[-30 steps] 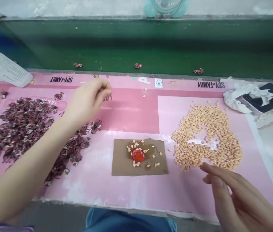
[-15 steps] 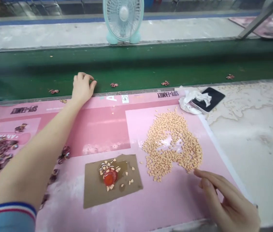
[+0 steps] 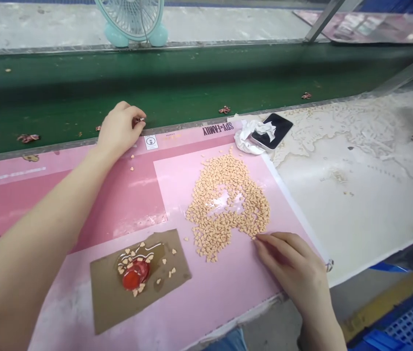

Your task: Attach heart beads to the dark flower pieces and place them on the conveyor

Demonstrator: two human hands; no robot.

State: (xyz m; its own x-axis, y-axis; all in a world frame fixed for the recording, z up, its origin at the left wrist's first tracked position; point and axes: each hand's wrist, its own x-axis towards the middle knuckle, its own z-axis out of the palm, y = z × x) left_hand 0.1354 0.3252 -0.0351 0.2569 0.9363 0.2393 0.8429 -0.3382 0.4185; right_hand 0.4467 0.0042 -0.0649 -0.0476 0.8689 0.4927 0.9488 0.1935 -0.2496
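Observation:
My left hand (image 3: 120, 127) reaches to the near edge of the green belt (image 3: 177, 87). Its thumb and fingers are closed round a small dark-red cluster (image 3: 139, 120), mostly hidden by the fingers. At the lower edge of a heap of tan heart-shaped pieces (image 3: 213, 231), my right hand (image 3: 294, 258) pinches with thumb and forefinger on a tan piece at the border. Left of the heap, a brown card (image 3: 106, 307) carries a clear wet puddle, a red round blob (image 3: 133, 278) and several loose tan pieces.
A pink printed sheet (image 3: 118, 204) covers the work surface. Beyond it, more dark-red clusters (image 3: 224, 110) lie on the belt. A black phone-like object (image 3: 281, 129) with crumpled tissue (image 3: 246, 139) rests at the sheet's far right corner. A pale-green fan (image 3: 133, 19) stands behind the belt.
The view has swung to the right. My left hand has come onto the dark-red cluster on the belt and closed on it. My right thumb and forefinger have drawn together at the heap's edge.

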